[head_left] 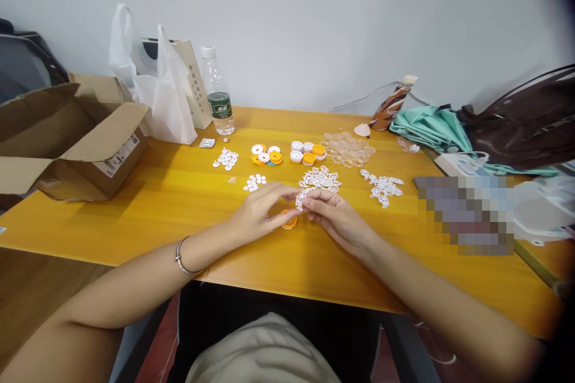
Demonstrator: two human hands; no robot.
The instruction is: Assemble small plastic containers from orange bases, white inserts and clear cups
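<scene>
A small white openwork plastic piece (300, 198) is pinched between the fingertips of my left hand (265, 209) and my right hand (335, 215), just above the table. Under my left fingertips lies an orange round cap (290, 221), partly covered. Right behind the hands is a pile of white openwork pieces (320, 178). Another cluster of white openwork pieces (384, 187) lies to the right. Small white discs (255, 182) sit beyond my left hand, with white buttonlike parts (226, 159) farther left.
Stacked orange and white rings (308, 153), loose discs (266, 154) and clear rings (348, 149) spread across the table (251, 269). A cardboard box (90, 161), plastic bag (164, 102) and water bottle (220, 105) stand left. A brown bottle (392, 106), green cloth (431, 127) and dark bag (516, 119) are right.
</scene>
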